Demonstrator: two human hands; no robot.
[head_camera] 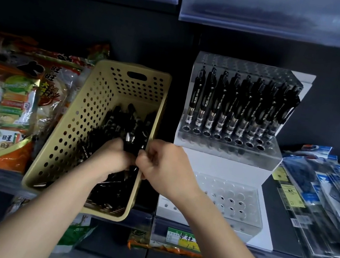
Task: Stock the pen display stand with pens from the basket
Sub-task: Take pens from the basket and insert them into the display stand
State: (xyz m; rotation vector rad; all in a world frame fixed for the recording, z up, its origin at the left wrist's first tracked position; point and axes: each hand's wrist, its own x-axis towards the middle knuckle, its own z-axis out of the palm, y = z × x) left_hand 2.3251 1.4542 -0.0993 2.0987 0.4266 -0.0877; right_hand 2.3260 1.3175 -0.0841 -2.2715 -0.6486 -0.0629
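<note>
Both hands meet over the near end of the basket (94,94). The left hand (113,155) is curled tight around a bunch of black pens (128,142), so it can carry many at once. The right hand (165,164) is curled too. Its fingertips look to be pinching a pen out of that bunch, but that spot is partly hidden. I think one hand holds the bunch so the other can put pens in one by one.

More pens lie loose in the basket. It sits on the shelf (275,203) just beside the stand (227,153), so the reach is short. The stand has steps. The low step (231,201) in front has only bare holes. Higher up, a row of bare holes (227,138) waits in front of the standing pens (242,104), which sit upright so shoppers can see them. Snack bags (12,104) lie to the left and flat packets (331,199) to the right.
</note>
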